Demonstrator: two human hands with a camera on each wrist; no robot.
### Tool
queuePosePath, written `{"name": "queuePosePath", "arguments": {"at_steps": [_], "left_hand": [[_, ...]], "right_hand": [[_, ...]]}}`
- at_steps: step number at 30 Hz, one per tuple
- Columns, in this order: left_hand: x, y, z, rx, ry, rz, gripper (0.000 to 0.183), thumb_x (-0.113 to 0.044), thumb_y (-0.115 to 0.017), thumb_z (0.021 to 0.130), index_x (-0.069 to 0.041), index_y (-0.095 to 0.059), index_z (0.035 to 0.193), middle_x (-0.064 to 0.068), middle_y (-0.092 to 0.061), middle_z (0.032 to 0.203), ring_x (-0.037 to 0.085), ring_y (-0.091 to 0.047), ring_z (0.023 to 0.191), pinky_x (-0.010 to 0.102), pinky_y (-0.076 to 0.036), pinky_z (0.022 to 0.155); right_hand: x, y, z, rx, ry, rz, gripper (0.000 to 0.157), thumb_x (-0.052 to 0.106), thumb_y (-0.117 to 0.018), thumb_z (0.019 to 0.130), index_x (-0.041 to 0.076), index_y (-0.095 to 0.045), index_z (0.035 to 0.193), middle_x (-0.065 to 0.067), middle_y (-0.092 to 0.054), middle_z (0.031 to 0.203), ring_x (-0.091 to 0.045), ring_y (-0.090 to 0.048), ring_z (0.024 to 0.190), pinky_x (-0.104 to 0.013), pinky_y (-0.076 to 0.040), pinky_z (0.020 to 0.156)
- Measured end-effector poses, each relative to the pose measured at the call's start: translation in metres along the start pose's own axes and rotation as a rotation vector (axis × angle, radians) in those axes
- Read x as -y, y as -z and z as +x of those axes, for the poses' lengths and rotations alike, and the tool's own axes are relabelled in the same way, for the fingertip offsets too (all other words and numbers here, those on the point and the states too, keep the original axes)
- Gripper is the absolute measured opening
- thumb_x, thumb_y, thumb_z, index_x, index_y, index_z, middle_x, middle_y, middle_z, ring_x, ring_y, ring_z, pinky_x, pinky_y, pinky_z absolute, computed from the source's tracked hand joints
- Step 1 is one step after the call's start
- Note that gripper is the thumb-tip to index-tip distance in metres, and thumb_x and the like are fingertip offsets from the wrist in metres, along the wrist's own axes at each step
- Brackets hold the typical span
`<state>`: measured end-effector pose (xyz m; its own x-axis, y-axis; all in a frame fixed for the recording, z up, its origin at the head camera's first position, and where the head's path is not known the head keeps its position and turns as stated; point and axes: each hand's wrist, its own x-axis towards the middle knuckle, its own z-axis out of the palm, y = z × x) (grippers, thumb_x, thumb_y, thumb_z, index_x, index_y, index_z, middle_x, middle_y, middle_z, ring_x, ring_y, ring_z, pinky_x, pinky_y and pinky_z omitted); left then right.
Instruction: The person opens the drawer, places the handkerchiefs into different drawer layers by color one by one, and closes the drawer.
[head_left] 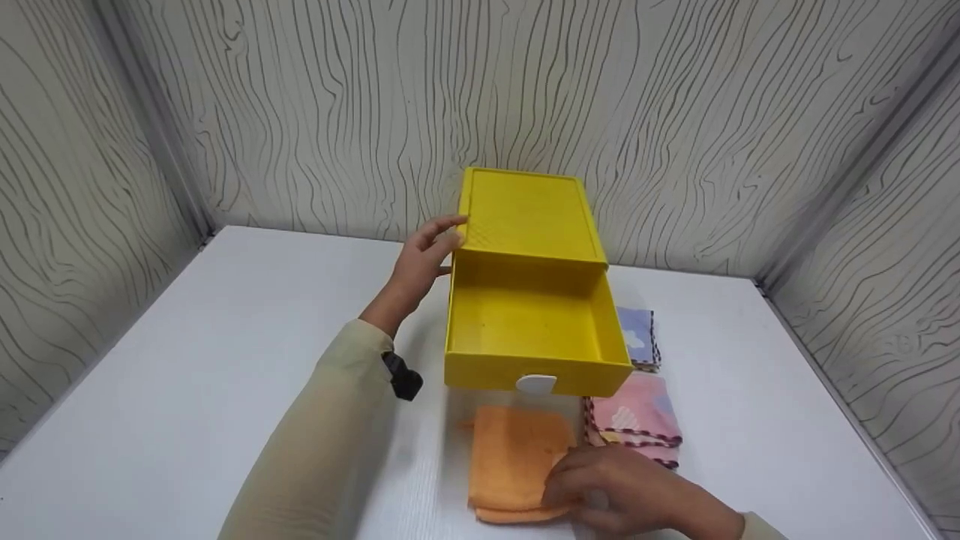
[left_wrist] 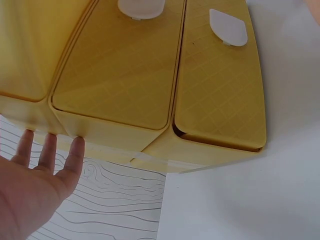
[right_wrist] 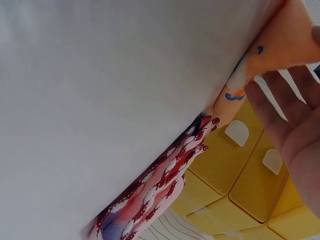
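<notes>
The left hand (head_left: 420, 266), fingers loosely extended, touches the yellow cabinet's (head_left: 529, 214) left side. The right hand (head_left: 622, 484) pinches the right edge of the orange cloth (head_left: 516, 457), on the bench (head_left: 187, 375) left of the pink cloth (head_left: 641, 409).

Folded orange towel (head_left: 517, 461) near open yellow drawer (head_left: 484, 369)

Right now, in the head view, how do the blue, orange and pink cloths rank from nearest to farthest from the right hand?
1. Orange cloth: touching the right hand, on its left.
2. Pink cloth: just beyond the hand, right of the orange cloth.
3. Blue cloth: farther back, beside the yellow drawer.
</notes>
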<state>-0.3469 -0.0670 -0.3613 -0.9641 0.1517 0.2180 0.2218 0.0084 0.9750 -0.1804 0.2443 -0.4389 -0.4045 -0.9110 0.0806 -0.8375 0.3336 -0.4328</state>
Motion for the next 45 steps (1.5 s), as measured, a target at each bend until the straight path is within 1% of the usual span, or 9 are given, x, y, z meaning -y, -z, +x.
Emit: {"name": "queuePosePath", "arguments": {"at_steps": [4,10,14,23,28,34,38,41,45], "left_hand": [[0.000,0.000,0.000,-0.004,-0.003,-0.003,0.038,-0.037,-0.050,0.095,-0.027,-0.054,0.132,-0.004,-0.045,0.145,0.020,-0.055,0.123,0.044,-0.050,0.097],[0.000,0.000,-0.001,-0.017,0.004,-0.004,0.038,-0.037,-0.050,0.095,-0.028,-0.055,0.131,-0.005,-0.047,0.143,0.019,-0.055,0.122,0.043,-0.050,0.096],[-0.001,0.000,-0.002,-0.020,0.001,-0.009,0.038,-0.036,-0.051,0.095,-0.027,-0.055,0.131,-0.004,-0.047,0.143,0.019,-0.055,0.122,0.044,-0.050,0.096],[0.000,0.001,-0.002,-0.016,-0.011,-0.008,0.038,-0.035,-0.051,0.095,-0.027,-0.055,0.132,-0.004,-0.045,0.144,0.019,-0.055,0.121,0.044,-0.050,0.096],[-0.001,0.000,-0.002,-0.023,-0.009,-0.006,0.038,-0.035,-0.050,0.095,-0.027,-0.056,0.131,-0.004,-0.044,0.146,0.019,-0.056,0.121,0.043,-0.051,0.096],[-0.001,0.000,-0.001,-0.010,-0.005,-0.009,0.038,-0.036,-0.049,0.095,-0.027,-0.055,0.131,-0.004,-0.042,0.148,0.020,-0.055,0.122,0.045,-0.050,0.096],[0.000,0.000,0.000,-0.005,-0.013,-0.019,0.038,-0.034,-0.049,0.096,-0.026,-0.055,0.132,-0.003,-0.044,0.146,0.020,-0.056,0.122,0.045,-0.050,0.096],[0.000,0.000,0.000,-0.003,-0.016,-0.016,0.038,-0.034,-0.049,0.096,-0.025,-0.055,0.132,-0.002,-0.047,0.143,0.021,-0.056,0.121,0.045,-0.051,0.096],[0.000,-0.001,0.000,-0.008,-0.016,-0.006,0.037,-0.036,-0.049,0.095,-0.027,-0.056,0.131,-0.003,-0.050,0.139,0.019,-0.056,0.120,0.044,-0.051,0.095]], "right_hand": [[0.001,0.001,0.001,-0.017,0.023,-0.026,0.025,0.017,-0.061,0.093,0.032,-0.070,0.110,0.017,-0.068,0.109,0.000,-0.063,0.097,-0.025,-0.053,0.086],[0.002,0.002,0.002,-0.010,-0.037,-0.033,0.022,0.019,-0.058,0.095,0.033,-0.070,0.107,0.017,-0.068,0.107,-0.001,-0.063,0.097,-0.026,-0.054,0.086],[0.001,0.000,0.002,-0.029,-0.052,-0.032,0.019,0.022,-0.057,0.096,0.031,-0.070,0.107,0.017,-0.068,0.104,0.001,-0.062,0.094,-0.024,-0.053,0.084],[0.000,-0.001,0.003,-0.049,-0.087,-0.035,0.024,0.020,-0.072,0.084,0.030,-0.069,0.106,0.018,-0.068,0.099,0.004,-0.059,0.087,-0.022,-0.053,0.080],[0.001,-0.001,0.004,-0.112,-0.086,-0.035,0.018,0.025,-0.069,0.088,0.030,-0.069,0.105,0.018,-0.068,0.097,0.002,-0.060,0.086,-0.022,-0.053,0.079],[0.006,0.002,0.004,-0.261,-0.105,-0.010,0.023,0.017,-0.071,0.086,0.027,-0.068,0.106,0.014,-0.070,0.099,-0.002,-0.062,0.086,-0.024,-0.055,0.078],[0.011,0.008,0.005,-0.312,-0.177,0.076,0.027,0.015,-0.073,0.083,0.021,-0.068,0.109,0.012,-0.070,0.098,0.000,-0.058,0.080,-0.023,-0.055,0.072],[0.015,0.011,0.005,-0.322,-0.194,0.131,0.026,0.014,-0.074,0.082,0.021,-0.069,0.107,0.011,-0.071,0.095,0.001,-0.057,0.078,-0.023,-0.055,0.070],[0.018,0.015,0.005,-0.345,-0.126,0.122,0.024,0.011,-0.074,0.081,0.024,-0.069,0.101,0.010,-0.071,0.090,0.000,-0.057,0.076,-0.021,-0.053,0.069]]}}
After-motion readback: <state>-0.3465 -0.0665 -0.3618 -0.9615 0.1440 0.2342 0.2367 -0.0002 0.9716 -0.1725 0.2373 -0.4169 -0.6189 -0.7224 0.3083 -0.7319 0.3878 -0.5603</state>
